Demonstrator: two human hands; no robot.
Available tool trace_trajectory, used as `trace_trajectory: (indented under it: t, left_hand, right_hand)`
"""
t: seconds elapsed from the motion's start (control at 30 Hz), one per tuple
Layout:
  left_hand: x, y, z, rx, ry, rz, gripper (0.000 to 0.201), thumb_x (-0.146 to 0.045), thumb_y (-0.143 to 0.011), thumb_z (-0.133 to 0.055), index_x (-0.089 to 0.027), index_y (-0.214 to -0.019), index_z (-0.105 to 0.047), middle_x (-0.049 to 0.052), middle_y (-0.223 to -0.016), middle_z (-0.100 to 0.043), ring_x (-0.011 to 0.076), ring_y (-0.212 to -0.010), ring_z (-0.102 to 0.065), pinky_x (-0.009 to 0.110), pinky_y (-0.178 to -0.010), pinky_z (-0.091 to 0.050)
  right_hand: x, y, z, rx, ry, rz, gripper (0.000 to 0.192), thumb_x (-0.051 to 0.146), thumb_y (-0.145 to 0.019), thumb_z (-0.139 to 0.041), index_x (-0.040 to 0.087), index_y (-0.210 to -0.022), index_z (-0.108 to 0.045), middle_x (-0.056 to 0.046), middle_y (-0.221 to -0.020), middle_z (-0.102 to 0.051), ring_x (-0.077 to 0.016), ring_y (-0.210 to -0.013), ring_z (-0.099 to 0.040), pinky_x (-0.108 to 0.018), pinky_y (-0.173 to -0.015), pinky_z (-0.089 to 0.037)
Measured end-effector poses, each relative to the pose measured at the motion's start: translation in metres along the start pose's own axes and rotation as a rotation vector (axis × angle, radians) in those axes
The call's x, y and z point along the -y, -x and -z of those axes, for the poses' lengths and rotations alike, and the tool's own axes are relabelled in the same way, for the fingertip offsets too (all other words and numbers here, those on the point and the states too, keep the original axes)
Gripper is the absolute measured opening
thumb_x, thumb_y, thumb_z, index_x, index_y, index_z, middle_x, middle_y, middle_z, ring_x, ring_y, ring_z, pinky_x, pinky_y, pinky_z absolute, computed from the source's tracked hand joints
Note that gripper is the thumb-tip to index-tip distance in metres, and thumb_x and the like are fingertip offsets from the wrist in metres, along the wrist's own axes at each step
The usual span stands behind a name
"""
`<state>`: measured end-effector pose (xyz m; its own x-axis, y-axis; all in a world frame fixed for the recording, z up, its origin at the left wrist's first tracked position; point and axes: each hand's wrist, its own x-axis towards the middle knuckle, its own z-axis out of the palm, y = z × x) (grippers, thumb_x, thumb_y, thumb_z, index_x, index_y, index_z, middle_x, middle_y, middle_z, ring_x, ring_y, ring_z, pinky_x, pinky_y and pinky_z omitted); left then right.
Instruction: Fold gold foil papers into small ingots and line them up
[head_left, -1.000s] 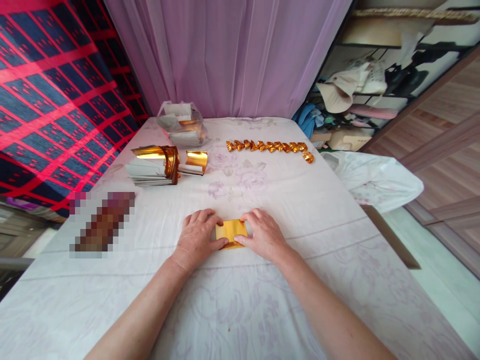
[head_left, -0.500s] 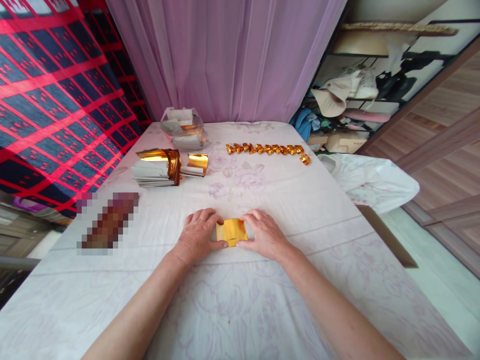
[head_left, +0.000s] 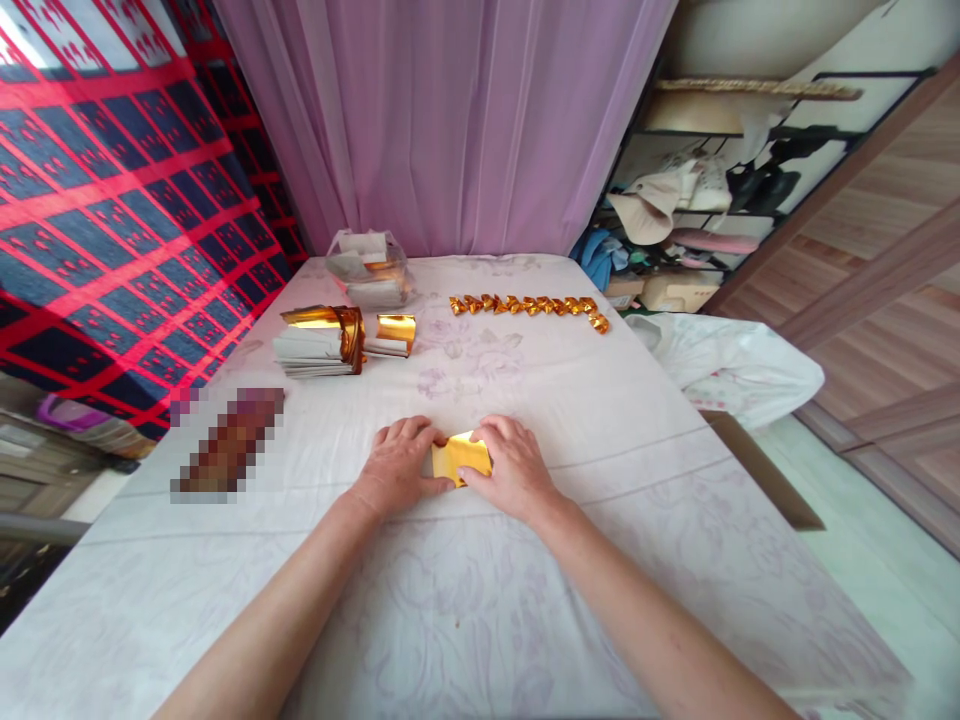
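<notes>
A small piece of gold foil paper [head_left: 453,460] lies on the cloth-covered table, between my two hands. My left hand [head_left: 401,465] grips its left end, thumb at the near edge and fingers at the far edge. From the other side, my right hand [head_left: 517,468] pinches the right part, its thumb lying over the gold face and its fingertips at the far edge. The fingers cover both ends of the paper, so its full outline is hidden.
Stacked gold-and-grey foil sheets [head_left: 311,348] and a smaller curled stack [head_left: 391,335] stand at the back left, before a clear plastic bag [head_left: 371,275] of sheets. Several folded gold foil pieces [head_left: 529,306] form a row. A pixelated patch [head_left: 232,440] lies left; a white bag [head_left: 739,365] sits right.
My right thumb has moved from the near edge up onto the gold face, and the right hand has shifted slightly left. My left hand keeps its hold. The camera view has shifted a little.
</notes>
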<state>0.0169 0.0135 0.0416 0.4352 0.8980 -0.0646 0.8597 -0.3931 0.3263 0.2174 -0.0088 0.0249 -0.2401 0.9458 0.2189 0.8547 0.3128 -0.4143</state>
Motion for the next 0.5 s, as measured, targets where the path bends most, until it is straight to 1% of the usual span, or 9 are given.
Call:
trace_trajectory:
  t: [0.03, 0.1, 0.2, 0.37, 0.5]
  left_hand:
    - [0.000, 0.000, 0.000, -0.002, -0.004, -0.002, 0.050, -0.045, -0.070, -0.077, -0.026, -0.113, -0.059, 0.008, -0.132, -0.052, 0.0326, -0.126, -0.045, 0.051, -0.103, -0.034]
    - [0.001, 0.000, 0.000, -0.007, -0.013, -0.008, 0.049, -0.046, -0.071, -0.076, -0.026, -0.112, -0.060, 0.008, -0.132, -0.052, 0.0327, -0.126, -0.045, 0.051, -0.102, -0.035]
    - [0.002, 0.000, -0.001, -0.007, -0.018, -0.016, 0.049, -0.047, -0.071, -0.076, -0.026, -0.111, -0.059, 0.008, -0.132, -0.052, 0.0327, -0.125, -0.045, 0.051, -0.101, -0.035]
    - [0.003, -0.001, -0.001, 0.007, -0.020, -0.009, 0.050, -0.045, -0.070, -0.077, -0.026, -0.112, -0.059, 0.008, -0.134, -0.051, 0.0331, -0.126, -0.045, 0.050, -0.102, -0.034]
    - [0.002, -0.001, 0.000, 0.018, -0.019, 0.000, 0.051, -0.045, -0.069, -0.078, -0.027, -0.113, -0.059, 0.008, -0.134, -0.051, 0.0328, -0.126, -0.044, 0.050, -0.103, -0.034]
  right_hand:
    - [0.003, 0.001, -0.004, -0.004, 0.010, -0.004, 0.043, 0.037, -0.074, -0.075, 0.020, -0.110, -0.061, -0.014, -0.130, -0.054, -0.0304, -0.120, -0.049, -0.046, -0.097, -0.039]
    - [0.005, 0.003, -0.009, 0.009, 0.023, -0.016, 0.047, 0.040, -0.073, -0.076, 0.020, -0.112, -0.060, -0.016, -0.137, -0.049, -0.0321, -0.125, -0.047, -0.048, -0.098, -0.038]
    - [0.001, 0.006, -0.010, 0.033, 0.042, -0.021, 0.050, 0.043, -0.073, -0.075, 0.020, -0.114, -0.058, -0.017, -0.140, -0.047, -0.0325, -0.127, -0.045, -0.049, -0.099, -0.037]
    - [-0.017, 0.012, -0.003, 0.063, 0.077, -0.001, 0.052, 0.041, -0.074, -0.074, 0.020, -0.119, -0.056, -0.017, -0.143, -0.044, -0.0320, -0.132, -0.041, -0.048, -0.100, -0.036]
    - [-0.035, 0.018, 0.001, 0.057, 0.062, -0.041, 0.050, 0.037, -0.076, -0.071, 0.022, -0.121, -0.056, -0.015, -0.143, -0.045, -0.0302, -0.133, -0.041, -0.048, -0.101, -0.037]
